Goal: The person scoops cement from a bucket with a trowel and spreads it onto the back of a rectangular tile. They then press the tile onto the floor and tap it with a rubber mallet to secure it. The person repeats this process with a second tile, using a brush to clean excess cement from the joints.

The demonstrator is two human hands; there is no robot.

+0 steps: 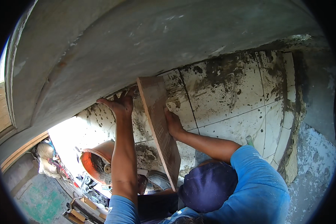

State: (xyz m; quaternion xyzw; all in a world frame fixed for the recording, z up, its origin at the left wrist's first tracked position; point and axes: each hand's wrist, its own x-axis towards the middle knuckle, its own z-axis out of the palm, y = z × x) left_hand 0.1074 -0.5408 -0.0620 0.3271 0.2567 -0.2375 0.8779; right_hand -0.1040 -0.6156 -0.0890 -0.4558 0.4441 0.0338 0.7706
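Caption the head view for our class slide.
Right hand on a brown tile, left hand spread beside it, orange bucket nearby.

No text, label, number or sign is legible. At the near left, a pale mark [109, 210] on the left sleeve [122, 210] is too small to read. No lettering can be read on the brown slab [157, 114], the orange bucket [104, 150] or the soiled tiles [227, 99].

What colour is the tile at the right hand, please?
The tile is reddish-brown, best seen in the head view.
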